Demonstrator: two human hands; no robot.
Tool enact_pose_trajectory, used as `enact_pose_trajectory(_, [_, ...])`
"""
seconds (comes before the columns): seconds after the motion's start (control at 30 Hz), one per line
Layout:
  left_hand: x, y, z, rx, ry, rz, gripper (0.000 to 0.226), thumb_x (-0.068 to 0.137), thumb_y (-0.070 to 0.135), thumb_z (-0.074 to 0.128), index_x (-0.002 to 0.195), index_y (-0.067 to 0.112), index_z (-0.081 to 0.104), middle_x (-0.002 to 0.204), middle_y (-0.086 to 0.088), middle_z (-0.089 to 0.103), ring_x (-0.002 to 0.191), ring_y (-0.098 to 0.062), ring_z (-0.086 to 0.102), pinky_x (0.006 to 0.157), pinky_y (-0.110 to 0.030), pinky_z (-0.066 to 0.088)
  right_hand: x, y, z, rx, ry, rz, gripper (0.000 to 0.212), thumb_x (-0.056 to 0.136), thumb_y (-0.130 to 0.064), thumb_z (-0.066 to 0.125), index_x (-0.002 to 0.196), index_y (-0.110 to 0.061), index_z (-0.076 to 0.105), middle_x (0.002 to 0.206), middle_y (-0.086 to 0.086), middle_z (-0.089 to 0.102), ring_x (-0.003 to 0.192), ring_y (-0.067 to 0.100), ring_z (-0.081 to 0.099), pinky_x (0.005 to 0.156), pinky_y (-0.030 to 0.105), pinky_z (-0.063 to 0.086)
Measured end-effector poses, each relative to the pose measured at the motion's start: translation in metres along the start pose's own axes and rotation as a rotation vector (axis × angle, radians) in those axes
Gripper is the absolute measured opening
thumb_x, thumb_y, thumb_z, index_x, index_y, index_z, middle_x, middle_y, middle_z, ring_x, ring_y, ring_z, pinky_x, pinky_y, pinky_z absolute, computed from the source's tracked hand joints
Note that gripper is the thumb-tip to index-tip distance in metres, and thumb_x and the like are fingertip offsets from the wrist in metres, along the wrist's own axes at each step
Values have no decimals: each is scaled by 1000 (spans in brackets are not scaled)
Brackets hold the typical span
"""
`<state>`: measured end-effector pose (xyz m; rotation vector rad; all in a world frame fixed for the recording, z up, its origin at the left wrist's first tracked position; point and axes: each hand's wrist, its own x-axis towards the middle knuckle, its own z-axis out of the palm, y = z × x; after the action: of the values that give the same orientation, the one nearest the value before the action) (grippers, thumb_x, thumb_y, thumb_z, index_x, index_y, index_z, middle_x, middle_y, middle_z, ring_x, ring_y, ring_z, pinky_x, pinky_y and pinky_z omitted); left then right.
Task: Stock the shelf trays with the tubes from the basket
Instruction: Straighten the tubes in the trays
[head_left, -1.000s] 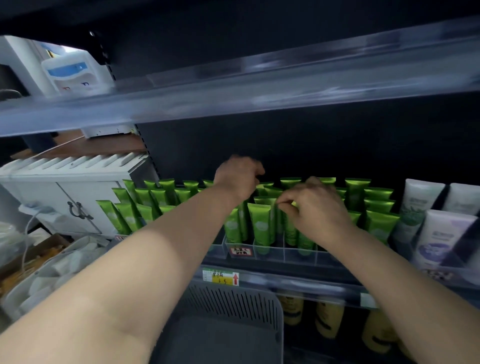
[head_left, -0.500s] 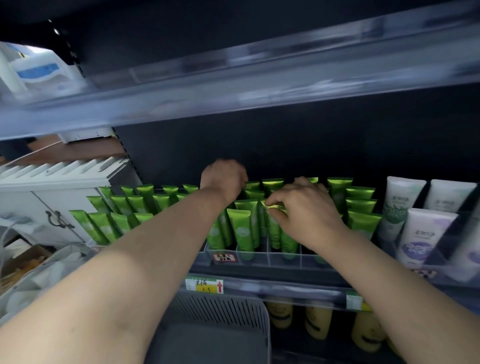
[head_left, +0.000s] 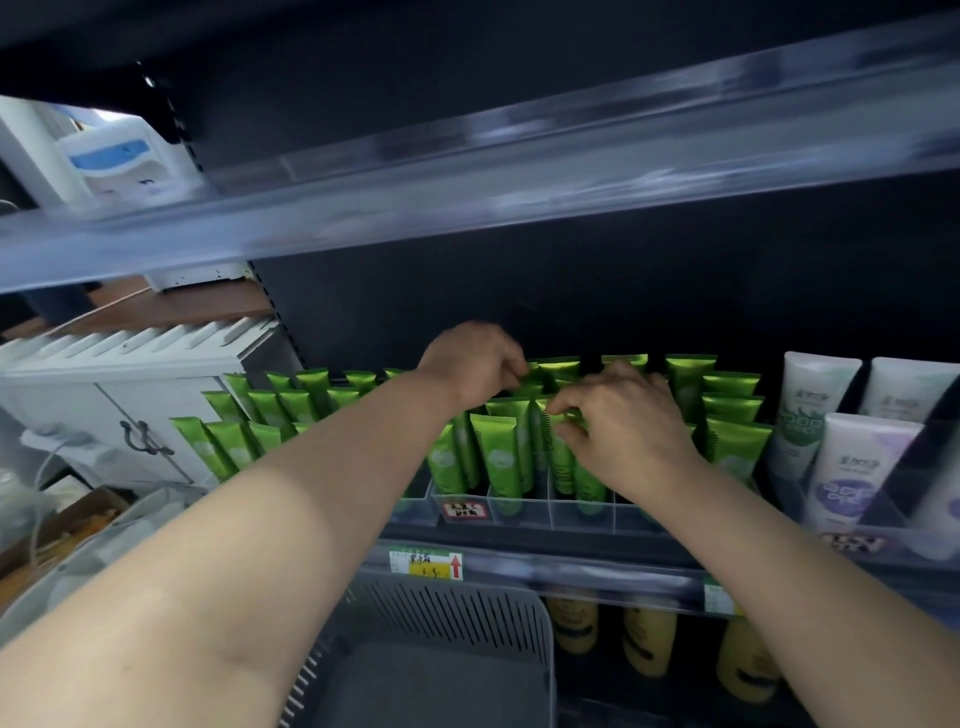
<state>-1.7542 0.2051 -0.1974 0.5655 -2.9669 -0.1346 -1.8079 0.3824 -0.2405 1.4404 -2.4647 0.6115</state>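
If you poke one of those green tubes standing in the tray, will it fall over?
Probably not far. The green tubes stand packed in rows between the clear tray dividers, so neighbours would likely catch one. Some at the left already lean, so a loose one may tip. Their shiny skin looks a bit slippery.

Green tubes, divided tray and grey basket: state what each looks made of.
Green tubes: soft plastic with a metallic sheen, flat crimped tops catching light. Divided tray: clear rigid plastic, probably acrylic; tube bases show through its walls. Grey basket: matte moulded plastic, judging by its slotted wall.
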Motion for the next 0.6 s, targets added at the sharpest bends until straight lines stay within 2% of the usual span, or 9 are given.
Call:
enact_pose_trajectory(0.23, [-2, -3, 4, 113, 84, -79, 21, 90, 17, 58, 104, 25, 72, 112, 4, 68, 108, -18, 59, 89, -29, 48, 0, 3, 1, 8, -14, 7, 34, 90, -35, 59, 123, -34, 57, 121, -8, 63, 121, 17, 43, 100, 41, 34])
enact_pose_trajectory(0.43, [-7, -9, 3, -2, 65, -134, 23, 87, 24, 66, 109, 28, 70, 115, 5, 67, 109, -17, 60, 95, -29, 47, -2, 3, 0, 8, -17, 6, 35, 90, -35, 58, 125, -34, 56, 120, -7, 64, 118, 17, 44, 98, 39, 34])
enact_pose_trajectory(0.53, [-11, -9, -3, -111, 115, -102, 13, 83, 27, 72, 96, 29, 73, 100, 8, 71, 98, -11, 63, 88, -24, 47, -2, 3, 0, 6, -17, 13, 35, 90, -34, 59, 125, -34, 56, 120, -7, 64, 119, 17, 44, 97, 39, 34])
enact_pose_trajectory(0.6, [-13, -8, -6, -200, 68, -69, 7, 78, 31, 77, 84, 29, 74, 88, 13, 71, 89, -7, 64, 85, -24, 50, -3, 2, 0, -4, -23, 17, 35, 90, -34, 59, 125, -34, 56, 120, -7, 64, 119, 17, 44, 97, 39, 34])
